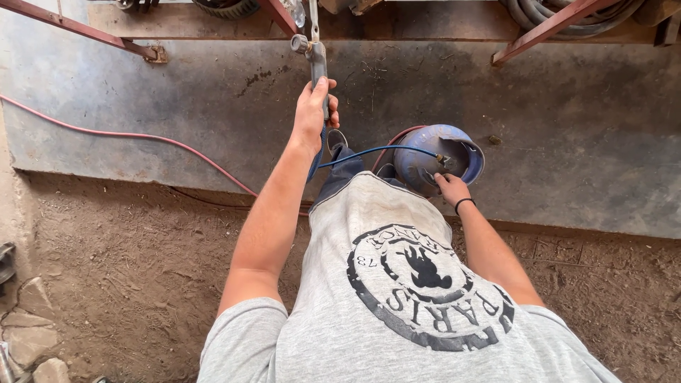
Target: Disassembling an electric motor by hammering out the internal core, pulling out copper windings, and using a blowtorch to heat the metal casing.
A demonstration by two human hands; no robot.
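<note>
My left hand (312,113) grips the rigid torch (316,60) handle; my right hand (451,189) fingers the heavy blue cylinder's (425,156) valve.

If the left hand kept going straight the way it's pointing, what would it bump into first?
The left hand grips a grey torch handle and points up the picture, toward the red metal frame of the bench. Going straight on, it would probably meet that frame first, though depth is hard to judge from above.

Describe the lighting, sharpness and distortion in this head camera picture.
Head view: soft, even daylight with only faint shadows and no glare; the left hand on the torch and the right hand at the blue gas cylinder are sharp; wide-angle stretch enlarges the grey shirt.
</note>
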